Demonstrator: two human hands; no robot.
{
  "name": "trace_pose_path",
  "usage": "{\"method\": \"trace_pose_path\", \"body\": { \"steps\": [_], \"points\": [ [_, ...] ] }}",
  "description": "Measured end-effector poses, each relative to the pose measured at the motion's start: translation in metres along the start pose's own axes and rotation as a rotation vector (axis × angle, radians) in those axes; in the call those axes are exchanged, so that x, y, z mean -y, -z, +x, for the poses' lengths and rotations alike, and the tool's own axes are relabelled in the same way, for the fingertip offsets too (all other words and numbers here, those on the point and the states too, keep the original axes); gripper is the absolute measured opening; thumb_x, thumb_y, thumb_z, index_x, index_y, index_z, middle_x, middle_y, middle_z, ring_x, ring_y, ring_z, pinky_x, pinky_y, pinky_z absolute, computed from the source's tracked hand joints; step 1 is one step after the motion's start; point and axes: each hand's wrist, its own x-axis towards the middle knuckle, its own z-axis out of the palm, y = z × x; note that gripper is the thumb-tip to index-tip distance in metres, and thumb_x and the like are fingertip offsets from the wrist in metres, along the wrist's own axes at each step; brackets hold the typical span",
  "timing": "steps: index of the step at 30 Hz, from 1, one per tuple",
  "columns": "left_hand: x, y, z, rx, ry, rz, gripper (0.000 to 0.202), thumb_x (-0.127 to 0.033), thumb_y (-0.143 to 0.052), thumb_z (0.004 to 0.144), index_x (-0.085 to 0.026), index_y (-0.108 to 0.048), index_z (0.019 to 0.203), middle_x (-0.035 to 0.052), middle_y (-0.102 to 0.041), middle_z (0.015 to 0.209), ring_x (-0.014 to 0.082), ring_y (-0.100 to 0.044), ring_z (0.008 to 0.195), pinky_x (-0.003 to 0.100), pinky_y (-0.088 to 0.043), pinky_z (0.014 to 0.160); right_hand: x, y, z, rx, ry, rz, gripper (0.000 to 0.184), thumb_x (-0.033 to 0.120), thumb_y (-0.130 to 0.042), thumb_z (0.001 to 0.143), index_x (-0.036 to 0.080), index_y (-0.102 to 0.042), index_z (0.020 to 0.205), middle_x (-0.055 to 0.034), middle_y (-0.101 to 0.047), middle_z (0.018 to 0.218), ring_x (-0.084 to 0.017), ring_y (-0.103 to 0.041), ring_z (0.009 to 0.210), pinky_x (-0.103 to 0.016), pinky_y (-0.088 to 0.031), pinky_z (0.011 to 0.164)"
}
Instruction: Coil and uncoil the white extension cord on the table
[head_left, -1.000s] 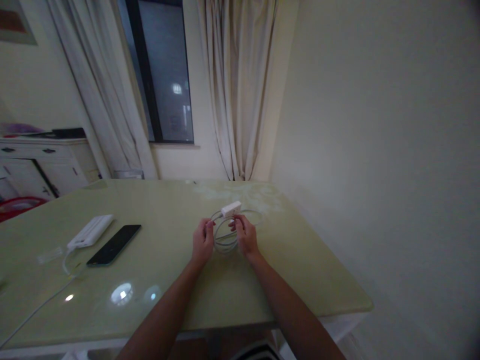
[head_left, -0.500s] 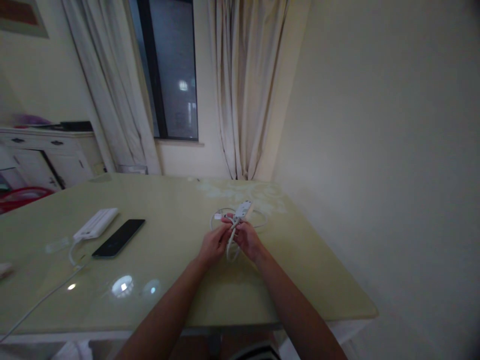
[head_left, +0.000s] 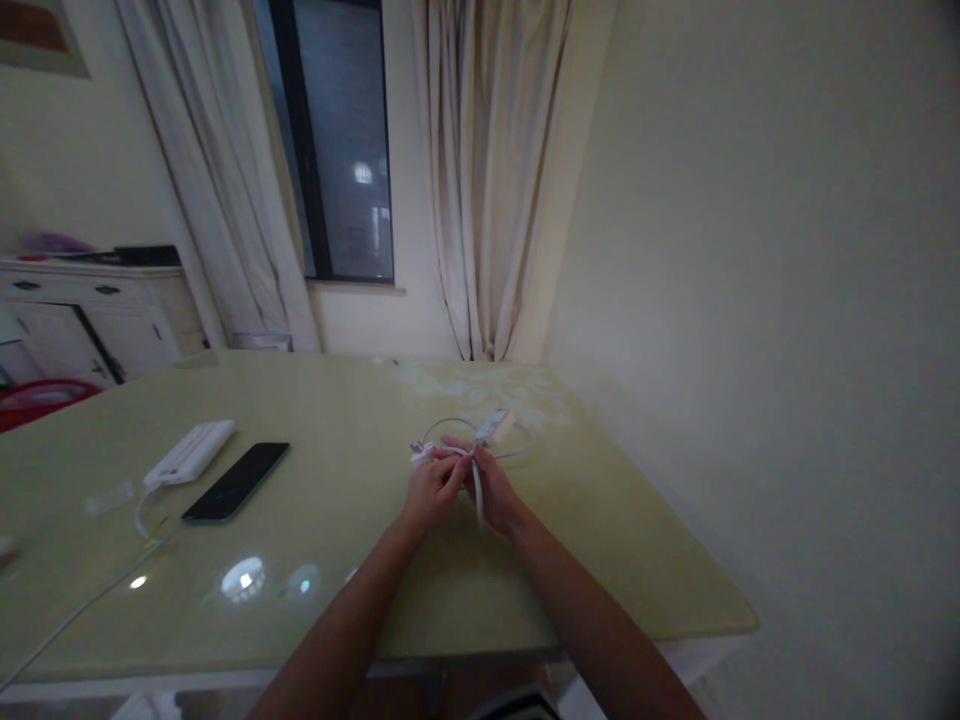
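Note:
Close together over the table, both my hands are closed on a white power cord (head_left: 480, 508). My left hand (head_left: 435, 490) pinches it from the left, thumb and fingertips near those of the other hand. From the opposite side, my right hand (head_left: 495, 495) grips the bundled cord, part of it hidden by fingers. A white plug with metal prongs (head_left: 418, 452) sticks out beyond the left fingers. Just past the right fingertips is a white rectangular block (head_left: 495, 427) with small dark marks, resembling a power strip. Thin loops of cord (head_left: 450, 421) curve behind the hands.
A black phone (head_left: 237, 483) lies on the glossy table (head_left: 345, 400) to the left. Beside it is a white power bank (head_left: 191, 453) with a white cable (head_left: 90, 603) running to the front edge. A wall (head_left: 750, 300) borders the right side.
The left hand has shifted slightly, and the plug now shows at its left. The block has tilted and moved a little to the right. The hanging cord loop has become a single strand.

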Motion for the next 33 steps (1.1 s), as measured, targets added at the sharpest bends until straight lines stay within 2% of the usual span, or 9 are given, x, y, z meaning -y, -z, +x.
{"method": "trace_pose_path", "body": {
  "steps": [4,8,14,18,20,23,27,30,33],
  "points": [
    [0.001,-0.004,0.003,0.043,0.011,-0.104,0.063,-0.06,-0.04,0.1,-0.019,-0.067,0.061,0.0063,-0.068,0.067,0.0186,-0.062,0.067,0.03,-0.046,0.069,-0.002,-0.001,0.003,-0.072,-0.011,-0.088,0.06,0.064,-0.066,0.083,0.017,-0.075,0.119,-0.0128,-0.078,0.101,-0.027,-0.071,0.094,-0.038,-0.055,0.082],
    [0.006,-0.008,0.0,0.031,0.141,-0.202,0.081,-0.072,-0.018,0.098,-0.019,-0.062,0.057,0.0049,-0.057,0.052,0.0161,-0.054,0.051,0.029,-0.041,0.056,-0.008,0.0,0.005,-0.136,0.05,-0.216,0.058,0.061,-0.063,0.084,0.017,-0.077,0.12,-0.0063,-0.074,0.077,-0.017,-0.06,0.062,-0.029,-0.048,0.057],
    [0.004,-0.01,-0.001,-0.099,0.355,-0.281,0.086,-0.087,-0.016,0.088,-0.017,-0.06,0.066,0.0061,-0.059,0.059,0.0169,-0.055,0.054,0.028,-0.042,0.05,-0.01,0.002,0.001,-0.042,0.153,-0.248,0.052,0.048,-0.059,0.086,0.023,-0.072,0.13,-0.0083,-0.077,0.106,-0.023,-0.066,0.087,-0.034,-0.053,0.074],
    [0.004,-0.013,0.001,-0.157,0.402,-0.324,0.084,-0.086,-0.022,0.088,-0.015,-0.064,0.076,0.0013,-0.05,0.054,0.0158,-0.049,0.05,0.027,-0.038,0.046,-0.003,-0.001,0.0,-0.001,0.16,-0.278,0.046,0.044,-0.058,0.086,0.023,-0.078,0.121,-0.0083,-0.078,0.105,-0.026,-0.067,0.086,-0.039,-0.054,0.079],
    [0.005,-0.013,0.001,-0.208,0.404,-0.381,0.082,-0.084,-0.031,0.089,-0.012,-0.068,0.104,-0.0016,-0.051,0.056,0.0154,-0.049,0.051,0.026,-0.038,0.046,0.0,-0.004,0.001,-0.049,0.192,-0.305,0.04,0.045,-0.06,0.085,0.023,-0.081,0.111,-0.0076,-0.078,0.102,-0.027,-0.067,0.09,-0.04,-0.053,0.086],
    [0.004,-0.009,0.003,-0.295,0.371,-0.479,0.08,-0.076,-0.043,0.092,-0.013,-0.056,0.139,-0.0035,-0.054,0.063,0.0134,-0.05,0.056,0.024,-0.041,0.05,0.002,-0.006,0.002,-0.131,0.235,-0.361,0.037,0.051,-0.063,0.086,0.024,-0.083,0.099,-0.0055,-0.077,0.092,-0.026,-0.065,0.092,-0.04,-0.05,0.093],
    [0.0,-0.004,0.003,-0.365,0.323,-0.572,0.069,-0.064,-0.047,0.097,-0.017,-0.049,0.148,-0.0027,-0.055,0.074,0.0108,-0.053,0.059,0.022,-0.044,0.052,-0.001,0.001,0.005,-0.202,0.165,-0.394,0.05,0.064,-0.064,0.087,0.018,-0.08,0.076,-0.0042,-0.069,0.068,-0.017,-0.057,0.068,-0.032,-0.048,0.076],
    [-0.002,-0.003,0.001,-0.276,0.252,-0.585,0.065,-0.061,-0.052,0.096,-0.022,-0.046,0.148,0.0037,-0.063,0.1,0.0102,-0.061,0.064,0.022,-0.049,0.053,-0.002,0.01,0.009,-0.186,0.074,-0.291,0.061,0.072,-0.064,0.085,0.015,-0.073,0.064,-0.0063,-0.066,0.062,-0.015,-0.055,0.059,-0.029,-0.045,0.064],
    [0.0,-0.007,-0.003,-0.167,0.19,-0.524,0.067,-0.054,-0.07,0.086,-0.024,-0.047,0.141,0.0068,-0.066,0.113,0.0107,-0.065,0.066,0.024,-0.053,0.057,0.001,0.017,0.012,-0.207,0.034,-0.217,0.063,0.075,-0.066,0.081,0.013,-0.073,0.068,-0.0073,-0.068,0.064,-0.014,-0.055,0.055,-0.026,-0.044,0.056]
  ]
}}
